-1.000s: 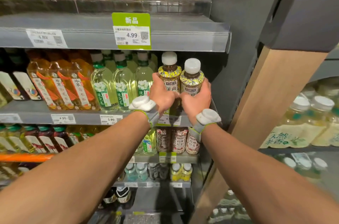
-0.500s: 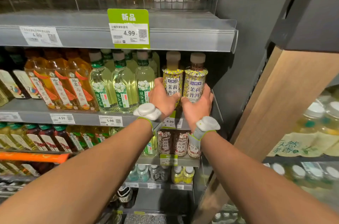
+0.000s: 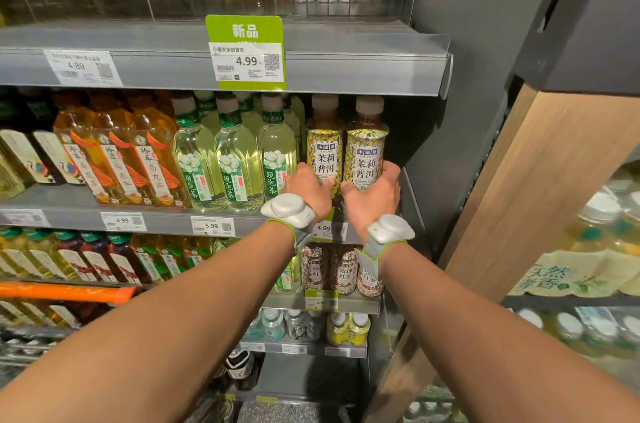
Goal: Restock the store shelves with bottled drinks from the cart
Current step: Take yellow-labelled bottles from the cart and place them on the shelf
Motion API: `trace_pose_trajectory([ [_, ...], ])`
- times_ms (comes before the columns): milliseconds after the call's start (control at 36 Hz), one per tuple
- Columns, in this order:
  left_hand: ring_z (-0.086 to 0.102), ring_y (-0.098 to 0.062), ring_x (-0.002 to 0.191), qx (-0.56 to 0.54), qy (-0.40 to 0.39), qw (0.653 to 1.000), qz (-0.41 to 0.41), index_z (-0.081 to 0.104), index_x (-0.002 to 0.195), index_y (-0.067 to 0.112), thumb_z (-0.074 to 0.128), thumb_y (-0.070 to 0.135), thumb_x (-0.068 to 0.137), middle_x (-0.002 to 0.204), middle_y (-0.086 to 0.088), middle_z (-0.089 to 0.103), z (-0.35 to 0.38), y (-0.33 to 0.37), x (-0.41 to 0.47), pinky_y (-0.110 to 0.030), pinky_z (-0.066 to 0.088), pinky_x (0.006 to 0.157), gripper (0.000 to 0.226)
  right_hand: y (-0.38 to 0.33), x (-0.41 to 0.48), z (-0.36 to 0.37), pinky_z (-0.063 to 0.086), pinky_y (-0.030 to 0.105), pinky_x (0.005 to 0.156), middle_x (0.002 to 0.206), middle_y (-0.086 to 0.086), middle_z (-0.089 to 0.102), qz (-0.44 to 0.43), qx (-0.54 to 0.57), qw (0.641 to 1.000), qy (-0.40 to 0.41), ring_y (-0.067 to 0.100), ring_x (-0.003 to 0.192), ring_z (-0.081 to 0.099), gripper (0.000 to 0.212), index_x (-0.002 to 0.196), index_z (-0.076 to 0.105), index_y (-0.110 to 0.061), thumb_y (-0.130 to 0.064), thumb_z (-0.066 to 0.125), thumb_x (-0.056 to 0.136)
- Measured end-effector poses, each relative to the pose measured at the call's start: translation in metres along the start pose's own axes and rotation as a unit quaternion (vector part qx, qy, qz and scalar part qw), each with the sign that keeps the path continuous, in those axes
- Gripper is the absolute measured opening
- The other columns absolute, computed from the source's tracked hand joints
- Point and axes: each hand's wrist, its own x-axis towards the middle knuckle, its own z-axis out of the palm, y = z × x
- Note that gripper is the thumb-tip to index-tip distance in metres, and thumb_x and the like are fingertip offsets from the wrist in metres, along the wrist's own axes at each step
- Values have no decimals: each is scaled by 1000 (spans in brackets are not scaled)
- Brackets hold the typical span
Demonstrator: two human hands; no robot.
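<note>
Yellow-labelled plastic tea bottles (image 3: 325, 145), two upright, just below green price tag (image 3: 246, 52); L hand (image 3: 308, 188) & R hand (image 3: 375, 192) each clamped round one base, prob. steadying them w/ labels facing out.

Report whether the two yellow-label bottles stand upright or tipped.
Both upright: the left bottle and right bottle have caps straight above their labels, with the left hand and right hand gripping their bases.
</note>
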Motion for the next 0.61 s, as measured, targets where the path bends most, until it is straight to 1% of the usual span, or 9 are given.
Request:
trace_pose_trajectory([
  [83, 59, -37, 110, 0, 9, 1000, -26, 54, 118, 2, 64, 47, 96, 117, -18, 63, -1, 2, -1, -39, 47, 84, 50, 1, 1, 0, 46, 43, 97, 122, 12, 60, -3, -3, 1000, -3, 33, 117, 53, 62, 126, 45, -9, -15, 80, 76],
  [222, 57, -39, 115, -13, 40, 998, -54, 56, 120, 2, 68, 51, 92, 122, -21, 61, -3, 11, -4, -42, 45, 92, 57, 1, 3, 1, 40, 34, 87, 124, 12, 51, 1, -1, 1000, 1, 33, 113, 53, 61, 124, 49, -11, -17, 84, 74],
  [278, 57, -39, 116, -12, 46, 997, -58, 56, 119, 2, 67, 51, 93, 122, -21, 61, -4, 13, -4, -42, 45, 93, 56, 1, 5, 2, 40, 35, 87, 123, 12, 51, 0, 1, 1000, -1, 34, 113, 53, 60, 124, 50, -11, -16, 84, 74],
  [361, 56, -40, 115, -23, 39, 998, -50, 54, 120, 2, 60, 47, 98, 122, -23, 60, -2, 12, -4, -44, 45, 93, 50, 2, 8, 3, 43, 37, 90, 122, 10, 52, 2, 3, 1000, -12, 33, 113, 54, 60, 125, 51, -13, -17, 84, 75],
  [472, 57, -41, 115, -21, 28, 999, -37, 52, 121, 0, 52, 39, 104, 122, -24, 62, 1, 13, -2, -44, 46, 89, 43, 4, 10, 5, 45, 38, 91, 122, 10, 53, 5, 5, 1000, -14, 33, 114, 54, 61, 126, 52, -15, -19, 84, 74],
  [611, 57, -41, 117, -12, 14, 999, -38, 48, 127, -3, 50, 37, 104, 127, -25, 60, 0, 18, -1, -43, 45, 91, 46, 5, 13, 10, 46, 40, 90, 120, 10, 54, 3, 7, 1000, -1, 33, 112, 54, 60, 124, 52, -15, -18, 85, 73],
])
